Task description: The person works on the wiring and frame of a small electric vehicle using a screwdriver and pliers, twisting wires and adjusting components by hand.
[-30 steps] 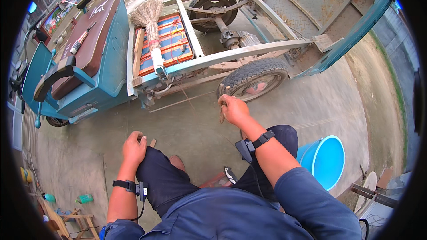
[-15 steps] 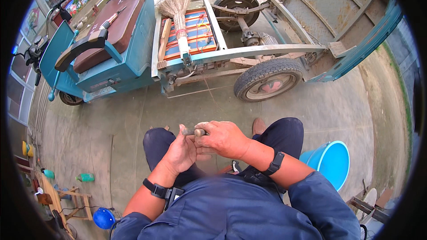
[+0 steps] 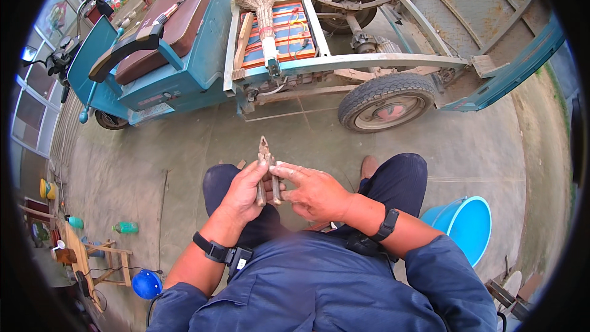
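A worn, rusty pair of pliers (image 3: 263, 149) stands between my hands over my lap. Its jaws point away from me and its two handles come back toward me, slightly spread. My left hand (image 3: 243, 195) is closed on the pliers, with the thumb along the near side of the joint. My right hand (image 3: 319, 195) pinches the right handle with its fingertips. Part of the left fingers is hidden behind the handles.
Ahead is a blue three-wheeler (image 3: 178, 67) with its bed tipped up; a straw broom (image 3: 265, 21) lies over its batteries (image 3: 294, 31). A blue bucket (image 3: 464, 227) stands by my right side. To the left are a blue ball-shaped object (image 3: 147, 284), a green bottle (image 3: 126, 227) and a wooden stand (image 3: 126, 267).
The pliers have turned so the jaws now point away from me and the handles show. My right hand has shifted from covering them to the right handle. The view has shifted slightly.
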Available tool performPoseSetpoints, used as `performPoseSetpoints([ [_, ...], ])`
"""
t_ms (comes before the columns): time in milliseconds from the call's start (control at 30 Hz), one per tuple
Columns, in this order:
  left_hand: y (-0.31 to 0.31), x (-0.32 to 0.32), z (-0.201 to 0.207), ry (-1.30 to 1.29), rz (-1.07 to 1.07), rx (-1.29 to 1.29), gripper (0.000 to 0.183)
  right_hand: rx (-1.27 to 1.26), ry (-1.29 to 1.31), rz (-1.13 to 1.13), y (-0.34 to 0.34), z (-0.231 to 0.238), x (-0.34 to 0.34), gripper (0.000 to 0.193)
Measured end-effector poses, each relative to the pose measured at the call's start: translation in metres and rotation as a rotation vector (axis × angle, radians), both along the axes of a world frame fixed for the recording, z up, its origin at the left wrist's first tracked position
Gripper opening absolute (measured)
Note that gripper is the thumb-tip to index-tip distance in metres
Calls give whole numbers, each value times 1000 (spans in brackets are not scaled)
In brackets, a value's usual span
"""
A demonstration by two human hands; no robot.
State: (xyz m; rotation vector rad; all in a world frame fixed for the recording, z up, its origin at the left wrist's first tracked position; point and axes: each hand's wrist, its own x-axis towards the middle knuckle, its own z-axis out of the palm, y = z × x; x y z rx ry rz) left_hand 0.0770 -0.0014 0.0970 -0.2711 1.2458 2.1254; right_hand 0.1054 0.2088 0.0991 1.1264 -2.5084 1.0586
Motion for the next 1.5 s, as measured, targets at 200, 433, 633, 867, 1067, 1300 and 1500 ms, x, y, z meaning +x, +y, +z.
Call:
performPoseSetpoints([
  [200, -12, -32, 23, 280, 95, -327, 28, -73, -225, -213, 34, -17, -52, 32],
  [433, -5, -70, -34, 28, -114, -469, 29, -136, -515, -524, 55, -107, -172, 42],
  [633, 10, -145, -55, -24, -397, -656, 37, -564, -920, -491, 31, -151, -215, 43],
  [867, 24, -182, -114, -52, -459, -686, 43, -729, -1203, -489, 27, -145, -224, 26],
  [1067, 36, -198, -131, 54, -490, -601, 45, -782, -1247, -452, 34, -150, -227, 23],
  [1300, 39, -193, -133, 9, -497, -351, 37, -560, -1259, -269, 31, -152, -229, 38],
  [1500, 46, -196, -135, 29, -494, -261, 26, -471, -1250, -245, 35, -157, -229, 50],
])
